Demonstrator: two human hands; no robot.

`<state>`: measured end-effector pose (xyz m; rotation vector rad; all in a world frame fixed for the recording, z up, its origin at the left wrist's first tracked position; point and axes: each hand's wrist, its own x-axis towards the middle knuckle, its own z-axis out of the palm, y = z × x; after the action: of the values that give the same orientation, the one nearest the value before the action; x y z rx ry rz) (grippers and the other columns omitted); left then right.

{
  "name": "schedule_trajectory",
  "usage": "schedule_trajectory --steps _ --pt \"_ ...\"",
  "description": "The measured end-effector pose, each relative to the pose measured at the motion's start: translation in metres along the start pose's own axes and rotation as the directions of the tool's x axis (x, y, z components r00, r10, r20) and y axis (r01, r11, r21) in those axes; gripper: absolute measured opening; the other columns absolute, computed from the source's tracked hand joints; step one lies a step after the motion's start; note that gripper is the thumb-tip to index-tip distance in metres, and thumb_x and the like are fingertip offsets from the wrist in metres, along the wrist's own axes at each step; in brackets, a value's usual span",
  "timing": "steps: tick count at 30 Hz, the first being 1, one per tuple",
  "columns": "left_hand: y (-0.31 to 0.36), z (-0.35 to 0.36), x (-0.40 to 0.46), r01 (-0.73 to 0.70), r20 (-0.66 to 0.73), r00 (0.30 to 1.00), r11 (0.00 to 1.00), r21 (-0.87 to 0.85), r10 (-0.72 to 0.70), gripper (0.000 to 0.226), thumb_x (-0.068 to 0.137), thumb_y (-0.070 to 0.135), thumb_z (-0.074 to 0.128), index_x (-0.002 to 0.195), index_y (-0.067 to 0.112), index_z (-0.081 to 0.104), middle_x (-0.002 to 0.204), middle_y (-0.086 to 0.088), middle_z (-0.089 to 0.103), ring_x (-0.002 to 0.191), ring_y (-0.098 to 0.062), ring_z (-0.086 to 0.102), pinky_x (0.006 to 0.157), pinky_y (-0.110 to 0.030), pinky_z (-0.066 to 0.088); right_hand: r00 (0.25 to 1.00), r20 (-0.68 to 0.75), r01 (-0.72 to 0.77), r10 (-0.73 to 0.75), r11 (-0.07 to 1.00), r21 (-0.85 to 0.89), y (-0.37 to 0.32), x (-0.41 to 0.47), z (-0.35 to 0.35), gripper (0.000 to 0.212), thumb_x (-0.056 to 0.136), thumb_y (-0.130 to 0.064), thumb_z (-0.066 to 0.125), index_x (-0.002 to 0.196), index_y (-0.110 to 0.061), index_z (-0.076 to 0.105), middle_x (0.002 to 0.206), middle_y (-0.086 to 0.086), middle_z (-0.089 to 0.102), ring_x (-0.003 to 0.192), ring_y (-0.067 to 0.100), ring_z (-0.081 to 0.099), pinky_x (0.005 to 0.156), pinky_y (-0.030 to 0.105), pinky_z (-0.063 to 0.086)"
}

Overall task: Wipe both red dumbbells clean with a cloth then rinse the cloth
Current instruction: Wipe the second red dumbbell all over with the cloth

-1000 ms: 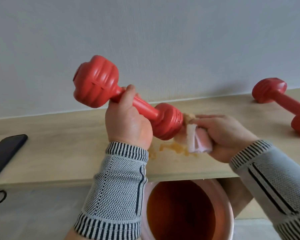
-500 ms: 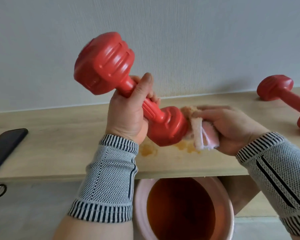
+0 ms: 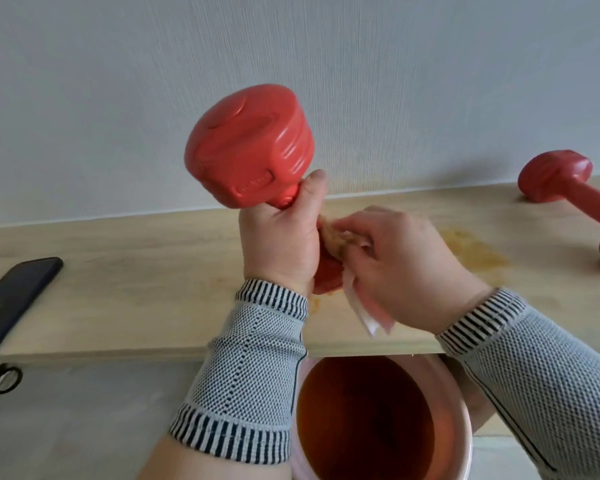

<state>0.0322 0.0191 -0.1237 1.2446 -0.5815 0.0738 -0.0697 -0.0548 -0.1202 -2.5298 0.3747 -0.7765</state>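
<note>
You have swung the dumbbell [image 3: 248, 147] in your left hand [image 3: 278, 242] from a slant to nearly upright, its top head now facing you. Your right hand [image 3: 400, 268] has carried the cloth [image 3: 336, 239] up over the lower head, which your left hand now mostly hides.

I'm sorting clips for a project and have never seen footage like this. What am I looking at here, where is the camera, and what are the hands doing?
There is no machine here: a person wears a wide-angle camera on the head, looking down at their own two hands. The left hand grips a red dumbbell by its handle, tilted up. The right hand holds a stained cloth pressed against the dumbbell's lower end. On the wooden shelf lie a second red dumbbell at the right, a dark phone at the left, and orange-brown smears. Below the shelf stands a bucket of brownish water.
</note>
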Motion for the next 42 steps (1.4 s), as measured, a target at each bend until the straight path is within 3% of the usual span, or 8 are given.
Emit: schedule_trajectory --steps 4,9,16,21,26,29,35,42 --pt "0.0 -0.006 0.003 0.058 -0.071 0.996 0.997 -0.053 -0.062 0.02 0.068 0.031 0.074 0.053 0.031 0.06 0.057 0.004 0.051 0.06 -0.018 0.051 0.066 -0.045 0.051 0.944 0.327 -0.107 0.043 0.977 0.183 0.002 -0.005 -0.022 0.013 0.087 -0.027 0.065 0.088 -0.023 0.077 0.076 0.0 0.072 0.076 0.013 0.065 0.073 0.026 0.05" --pt "0.0 -0.01 0.006 0.04 0.021 0.999 0.996 -0.081 -0.039 0.016 0.067 0.033 0.072 0.054 0.031 0.063 0.059 0.003 0.055 0.068 -0.024 0.05 0.073 -0.046 0.045 0.971 0.042 -0.22 0.236 0.81 0.543 0.014 0.005 -0.043 0.016 0.088 -0.014 0.063 0.095 -0.024 0.073 0.083 0.0 0.075 0.08 0.014 0.071 0.078 0.033 0.058" --pt "-0.002 0.005 -0.005 -0.04 0.092 0.995 0.998 0.058 0.035 0.016 0.074 0.035 0.072 0.062 0.029 0.064 0.069 -0.002 0.063 0.072 -0.023 0.06 0.079 -0.057 0.053 0.992 0.052 -0.113 0.111 0.993 0.024 0.004 0.003 -0.005 0.03 0.089 -0.013 0.051 0.112 -0.024 0.068 0.095 0.001 0.072 0.088 0.02 0.065 0.078 0.032 0.048" --pt "-0.001 0.001 -0.002 0.2 -0.19 0.957 0.973 -0.116 -0.219 0.028 0.075 0.022 0.074 0.051 0.023 0.059 0.053 0.003 0.052 0.055 -0.019 0.049 0.064 -0.052 0.05 0.942 0.327 -0.114 0.071 0.987 0.112 -0.001 -0.006 -0.025 0.015 0.088 -0.02 0.061 0.089 -0.028 0.075 0.071 -0.005 0.069 0.073 0.012 0.062 0.069 0.019 0.047" --pt "0.01 -0.013 0.019 0.346 -0.271 0.785 0.757 -0.553 -0.557 0.029 0.088 0.024 0.072 0.067 0.017 0.053 0.05 0.009 0.052 0.048 -0.007 0.053 0.065 -0.029 0.057 0.926 0.211 -0.369 0.314 0.626 0.688 0.031 -0.001 -0.045 0.019 0.088 -0.006 0.059 0.094 -0.015 0.075 0.092 0.015 0.074 0.087 0.028 0.071 0.085 0.041 0.055" --pt "0.014 -0.017 0.021 0.357 -0.148 0.739 0.568 -0.742 -0.657 0.029 0.09 0.027 0.069 0.068 0.018 0.052 0.054 0.008 0.048 0.054 -0.008 0.048 0.073 -0.04 0.06 0.87 0.251 -0.432 0.425 0.408 0.804 0.041 -0.002 -0.035 0.019 0.09 -0.002 0.056 0.099 -0.007 0.072 0.095 0.023 0.071 0.083 0.034 0.067 0.086 0.053 0.052" --pt "0.018 -0.01 0.019 0.408 0.005 0.702 0.396 -0.822 -0.712 0.014 0.095 0.017 0.061 0.086 0.014 0.051 0.07 0.0 0.051 0.057 -0.011 0.052 0.05 -0.031 0.054 0.922 0.206 -0.338 0.329 0.418 0.843 0.025 -0.004 -0.016 0.021 0.09 -0.001 0.058 0.101 -0.011 0.074 0.094 0.022 0.072 0.084 0.032 0.068 0.088 0.047 0.054" --pt "0.016 -0.01 0.021 0.461 0.18 0.617 0.167 -0.871 -0.766 0.007 0.088 0.008 0.055 0.084 0.012 0.052 0.079 0.001 0.059 0.092 -0.015 0.059 0.097 -0.043 0.048 0.952 -0.108 -0.119 0.286 0.673 0.73 0.003 -0.002 -0.014 0.018 0.088 -0.012 0.065 0.1 -0.024 0.073 0.082 -0.005 0.075 0.078 0.006 0.069 0.077 0.023 0.053"
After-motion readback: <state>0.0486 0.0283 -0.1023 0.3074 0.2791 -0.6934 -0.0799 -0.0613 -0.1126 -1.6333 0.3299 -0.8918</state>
